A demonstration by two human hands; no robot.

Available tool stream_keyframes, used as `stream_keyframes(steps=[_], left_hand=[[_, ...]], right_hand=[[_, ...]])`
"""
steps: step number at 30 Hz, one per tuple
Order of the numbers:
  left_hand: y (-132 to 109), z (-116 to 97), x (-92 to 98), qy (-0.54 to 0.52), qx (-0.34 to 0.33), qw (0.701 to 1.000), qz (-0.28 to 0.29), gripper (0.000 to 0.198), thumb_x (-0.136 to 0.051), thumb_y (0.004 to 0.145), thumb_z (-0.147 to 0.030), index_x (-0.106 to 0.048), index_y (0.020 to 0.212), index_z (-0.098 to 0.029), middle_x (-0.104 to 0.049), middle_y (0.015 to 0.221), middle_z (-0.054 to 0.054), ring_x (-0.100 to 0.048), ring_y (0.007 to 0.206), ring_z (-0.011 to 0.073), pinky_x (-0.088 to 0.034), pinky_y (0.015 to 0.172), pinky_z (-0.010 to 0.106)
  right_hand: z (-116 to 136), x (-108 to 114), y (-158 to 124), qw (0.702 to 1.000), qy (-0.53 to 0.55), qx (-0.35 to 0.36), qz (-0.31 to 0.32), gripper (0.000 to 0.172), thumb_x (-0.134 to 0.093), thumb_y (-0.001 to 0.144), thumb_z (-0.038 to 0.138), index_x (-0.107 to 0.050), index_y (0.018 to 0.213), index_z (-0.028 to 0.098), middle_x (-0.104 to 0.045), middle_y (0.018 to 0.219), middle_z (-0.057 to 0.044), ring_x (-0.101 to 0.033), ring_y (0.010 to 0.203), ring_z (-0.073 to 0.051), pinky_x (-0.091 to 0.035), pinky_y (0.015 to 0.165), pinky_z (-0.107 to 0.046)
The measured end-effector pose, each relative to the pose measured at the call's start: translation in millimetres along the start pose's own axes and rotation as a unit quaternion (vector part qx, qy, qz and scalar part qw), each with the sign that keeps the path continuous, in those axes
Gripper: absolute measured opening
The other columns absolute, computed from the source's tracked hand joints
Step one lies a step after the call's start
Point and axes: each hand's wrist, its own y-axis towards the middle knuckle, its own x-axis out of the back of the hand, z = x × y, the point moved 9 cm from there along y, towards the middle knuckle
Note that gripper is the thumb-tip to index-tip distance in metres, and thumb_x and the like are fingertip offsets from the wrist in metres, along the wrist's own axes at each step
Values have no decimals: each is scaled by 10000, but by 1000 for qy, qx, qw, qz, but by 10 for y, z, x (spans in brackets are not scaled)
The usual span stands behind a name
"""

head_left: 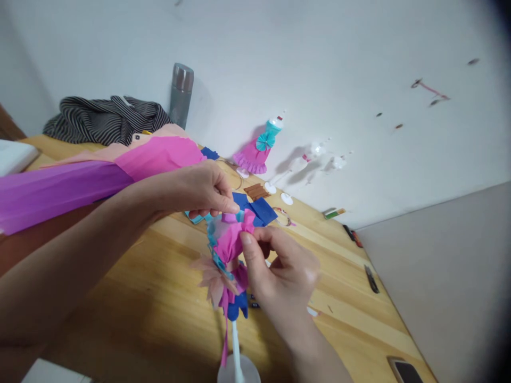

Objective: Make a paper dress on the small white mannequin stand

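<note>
A small doll-sized dress form stands on a pale stick (236, 346) with a round clear base (247, 368). Crepe paper in pink, teal, peach and blue covers it. Between thumb and finger of my right hand (285, 266) is the edge of a gathered pink crepe paper piece (230, 242) at its upper part. My left hand (209, 189) comes over the top from the left, its fingertips pinched at the upper edge of the paper. Peach paper petals (213, 276) fan out on the left side, and blue paper (238, 306) hangs below them.
Purple crepe paper (64, 189) and pink sheets (159, 159) lie at left. A striped cloth (107, 119) and grey thermos (181, 96) stand behind. Along the wall are a dressed form (265, 143), bare white forms (317, 149) and blue paper squares (261, 211). A cutter (371, 279) lies right.
</note>
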Motion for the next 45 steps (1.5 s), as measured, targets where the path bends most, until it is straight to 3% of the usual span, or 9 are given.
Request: stream_keyframes(steps=[5,8,12,17,21,27,40,43,45], left_hand=[[-8,-27,2,-1,-4,1000,0,212,-662,711,-277,-604,553,-147,-420,356,-57,-372,291,53,-289,287,157],[-9,-32,2,-1,-3,1000,0,218,-667,709,-261,-588,538,-149,-425,358,-52,-378,289,59,-297,289,165],[-6,-29,-9,0,-4,1000,6,196,-670,703,-265,-618,559,-144,-434,361,-44,-381,287,71,-305,289,182],[-24,-49,-21,9,-1,1000,3,163,-619,722,-212,-603,584,-127,-436,382,-56,-391,313,53,-329,311,153],[-43,-81,-22,14,-1,1000,-2,157,-603,718,-211,-591,591,-120,-425,380,-71,-382,310,44,-324,303,138],[-57,-84,-24,6,-3,1000,-1,131,-573,717,-153,-587,590,-121,-424,387,-76,-375,317,33,-329,309,130],[-15,-43,-20,8,-27,1000,1,198,-631,705,-242,-562,540,-157,-458,375,-56,-406,292,63,-340,298,164],[-27,-49,-16,5,-26,1000,-1,191,-631,720,-251,-576,566,-153,-457,390,-55,-418,312,65,-360,310,166],[-32,-50,-7,5,-25,1000,0,195,-641,724,-266,-586,580,-147,-467,399,-51,-419,314,65,-360,311,170]], right_hand=[[-27,51,-67,998,54,-19,-7,60,-603,838,144,-603,811,197,-559,584,43,-481,482,-87,-385,451,-221],[-50,110,-85,997,72,-18,-13,161,-583,837,102,-620,951,210,-585,646,27,-526,560,-108,-429,510,-238],[-5,72,54,993,92,8,67,329,-566,819,82,-602,1119,214,-558,671,34,-506,554,-101,-419,499,-234],[69,-52,252,984,58,10,166,180,-531,763,72,-647,842,185,-478,538,68,-408,448,-69,-343,422,-200],[57,-118,283,982,66,-22,176,162,-496,713,35,-564,685,180,-429,488,86,-346,418,-51,-298,400,-181],[50,-102,276,987,79,-27,140,153,-496,764,43,-566,730,174,-461,517,81,-401,427,-47,-325,416,-170],[276,-90,250,988,8,85,128,162,-552,826,97,-564,687,178,-504,550,54,-442,465,-63,-363,445,-195],[188,-59,212,987,46,54,145,65,-586,832,122,-615,834,180,-516,567,56,-451,472,-70,-363,443,-202],[123,-42,167,983,77,28,162,147,-597,837,132,-623,973,182,-528,590,54,-476,500,-81,-377,462,-209]])
